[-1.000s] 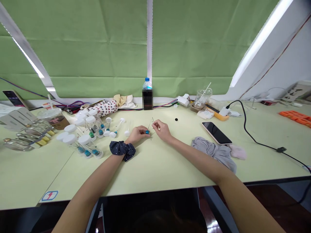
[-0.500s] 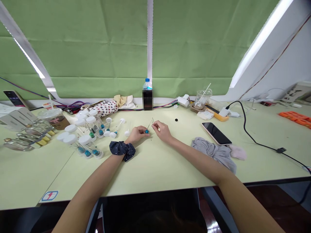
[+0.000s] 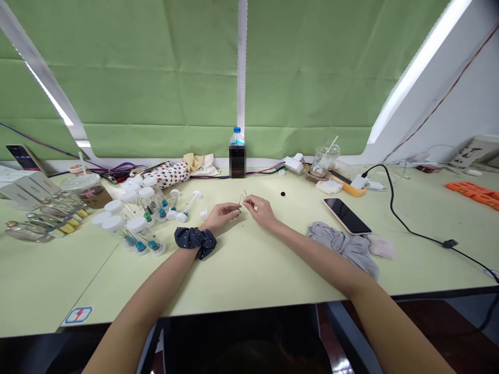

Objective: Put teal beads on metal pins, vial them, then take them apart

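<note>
My left hand (image 3: 222, 215), a dark dotted scrunchie (image 3: 196, 242) round its wrist, is closed on a small teal-blue piece with a thin dark stem (image 3: 240, 199). Its fingers cover most of the blue part. Close beside it, my right hand (image 3: 260, 210) pinches a thin dark wire (image 3: 245, 194) between thumb and fingertips. The two thin tips stand close together above the fingers; whether they touch, I cannot tell. Left of my hands, several clear tubes with white caps (image 3: 138, 224) hold blue and green pieces.
A water bottle (image 3: 237, 165) stands behind my hands. To the right lie a phone (image 3: 346, 216), a grey cloth (image 3: 343, 246) and a black cable (image 3: 413, 228). A small black disc (image 3: 283, 194) rests nearby. Glass bottles (image 3: 47, 223) and a lidded cup (image 3: 91, 192) are at left.
The blue piece has turned in my left fingers and is now mostly hidden. Its stem stands more upright. My right hand has shifted very slightly, still pinching.
</note>
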### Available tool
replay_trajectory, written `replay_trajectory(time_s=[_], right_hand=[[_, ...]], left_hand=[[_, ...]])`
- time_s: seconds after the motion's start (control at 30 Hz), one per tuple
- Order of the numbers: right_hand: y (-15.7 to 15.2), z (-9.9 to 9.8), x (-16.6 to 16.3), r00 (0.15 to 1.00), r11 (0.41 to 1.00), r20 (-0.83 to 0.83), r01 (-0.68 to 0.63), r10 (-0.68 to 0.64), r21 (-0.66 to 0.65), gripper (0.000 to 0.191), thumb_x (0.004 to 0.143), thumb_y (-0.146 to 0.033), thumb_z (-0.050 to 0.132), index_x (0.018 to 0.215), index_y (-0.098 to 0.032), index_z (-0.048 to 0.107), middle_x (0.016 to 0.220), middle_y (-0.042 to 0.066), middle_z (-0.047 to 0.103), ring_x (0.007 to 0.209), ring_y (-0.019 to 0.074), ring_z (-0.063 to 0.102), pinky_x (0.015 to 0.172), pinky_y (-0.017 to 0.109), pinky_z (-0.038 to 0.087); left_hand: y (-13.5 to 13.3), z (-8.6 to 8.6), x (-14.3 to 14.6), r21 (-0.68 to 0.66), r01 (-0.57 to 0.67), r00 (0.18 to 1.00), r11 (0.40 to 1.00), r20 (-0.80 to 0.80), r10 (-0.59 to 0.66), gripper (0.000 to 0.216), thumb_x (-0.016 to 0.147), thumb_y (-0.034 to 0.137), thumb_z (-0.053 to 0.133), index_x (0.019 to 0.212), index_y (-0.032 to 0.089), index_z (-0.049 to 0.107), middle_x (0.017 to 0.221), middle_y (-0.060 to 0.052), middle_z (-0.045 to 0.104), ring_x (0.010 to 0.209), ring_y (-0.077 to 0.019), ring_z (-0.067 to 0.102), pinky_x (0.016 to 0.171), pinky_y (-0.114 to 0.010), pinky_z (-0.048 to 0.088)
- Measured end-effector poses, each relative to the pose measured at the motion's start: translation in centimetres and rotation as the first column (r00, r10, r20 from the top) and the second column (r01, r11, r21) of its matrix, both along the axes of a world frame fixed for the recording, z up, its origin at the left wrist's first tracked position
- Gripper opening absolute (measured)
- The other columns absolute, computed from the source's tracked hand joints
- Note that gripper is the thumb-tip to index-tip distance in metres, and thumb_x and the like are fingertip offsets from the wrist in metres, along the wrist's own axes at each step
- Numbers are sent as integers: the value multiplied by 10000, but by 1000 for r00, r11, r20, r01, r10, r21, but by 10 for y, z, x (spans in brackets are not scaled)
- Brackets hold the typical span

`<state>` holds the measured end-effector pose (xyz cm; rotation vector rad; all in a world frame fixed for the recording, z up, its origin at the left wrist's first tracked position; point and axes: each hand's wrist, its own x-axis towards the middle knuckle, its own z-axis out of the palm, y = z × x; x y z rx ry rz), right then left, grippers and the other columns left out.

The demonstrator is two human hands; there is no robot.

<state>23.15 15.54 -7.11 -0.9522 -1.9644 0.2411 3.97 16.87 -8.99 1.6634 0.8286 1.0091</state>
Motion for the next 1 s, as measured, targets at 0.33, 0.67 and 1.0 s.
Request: replay_trajectory(time_s=[0.33, 0.67, 1.0], right_hand=[[42, -4, 3, 984, 962, -122, 99, -133, -254, 263, 938, -320, 332, 982, -204, 564, 766, 7, 649, 637, 109, 569, 670, 230, 434], [109, -8, -19, 793, 657, 418, 604, -443, -451, 188, 796, -311, 598, 899, -155, 624, 1084, 141, 597, 933, 230, 589, 755, 323, 448], [84, 0, -17, 858, 780, 475, 430, -197, -455, 133, 796, -128, 566, 928, -119, 575, 1050, 175, 600, 981, 241, 559, 782, 306, 434]], left_hand=[[3, 2, 0, -15, -129, 990, 991, 52, 130, 417, 745, 506, 611, 911, 130, 684, 813, -80, 677, 595, -106, 542, 569, -241, 443], [7, -1, -5, -93, -241, 964, 966, 88, 249, 471, 689, 542, 650, 921, 133, 678, 829, -97, 696, 675, -153, 630, 579, -254, 477], [8, -2, -4, -100, -239, 965, 966, 83, 247, 431, 697, 517, 655, 913, 145, 681, 849, -95, 696, 674, -143, 624, 592, -250, 488]])
